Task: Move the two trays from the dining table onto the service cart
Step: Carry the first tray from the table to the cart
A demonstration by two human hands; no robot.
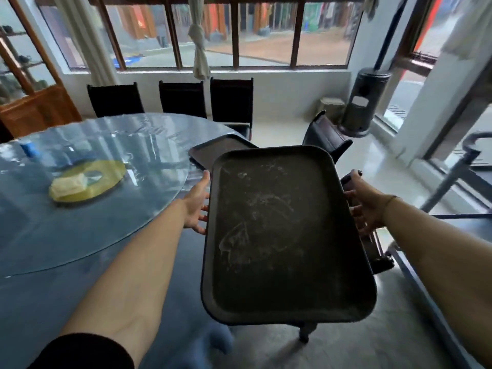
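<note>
A dark, scuffed rectangular tray [279, 235] is lifted in front of me, held by its long sides past the round table's right edge. My left hand [195, 206] grips its left rim and my right hand [366, 206] grips its right rim, fingers curled under. A second dark tray [213, 150] lies on the far right edge of the dining table [80, 275], partly hidden behind the held tray. At the right edge of view stands the service cart [468, 153], showing a metal handle and frame.
A glass turntable [87, 182] with a yellow disc and a cloth sits on the blue-covered table. Dark chairs [326, 137] stand around it, one below the held tray. A patio heater [364, 102] stands in the far corner.
</note>
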